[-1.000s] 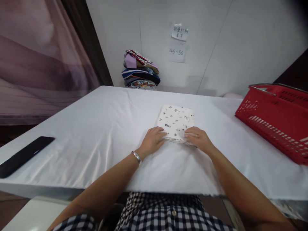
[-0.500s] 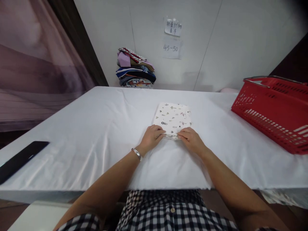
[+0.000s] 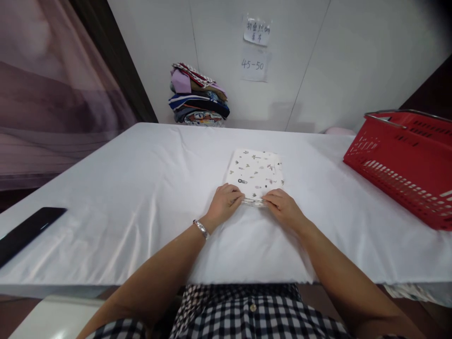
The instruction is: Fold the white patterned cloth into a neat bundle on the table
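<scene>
Head view. Folded printed cloth (image 3: 255, 173), white with small motifs, lay flat on the white-covered table (image 3: 141, 188), just past centre, at about 12 o'clock from the person's body. Left hand (image 3: 223, 204) sat at the cloth's near-left corner, at 7 o'clock of the cloth; fingers curled, tips on the near edge. Right hand (image 3: 283, 209) sat at the near-right corner, at 5 o'clock; thumb and fingers looked pinched on the same edge. Whether either hand had the edge truly clamped or only pressed could not be told; the layers under the fingertips were hidden.

Surroundings: stack of folded clothes (image 3: 198, 96) against the wall at 11 o'clock, well apart. Red basket (image 3: 402, 160) at 2 o'clock, apart from the cloth. Dark flat object (image 3: 28, 230) at 9 o'clock near the table edge. Paper notes (image 3: 256, 47) on the wall at 12 o'clock.

Judgement on handling: the step in hand read as squaring or gripping the near edge of the folded piece. Doing it well would call for both hands to take all layers evenly, keep corners aligned, and move together so the fold does not skew or slip open.
</scene>
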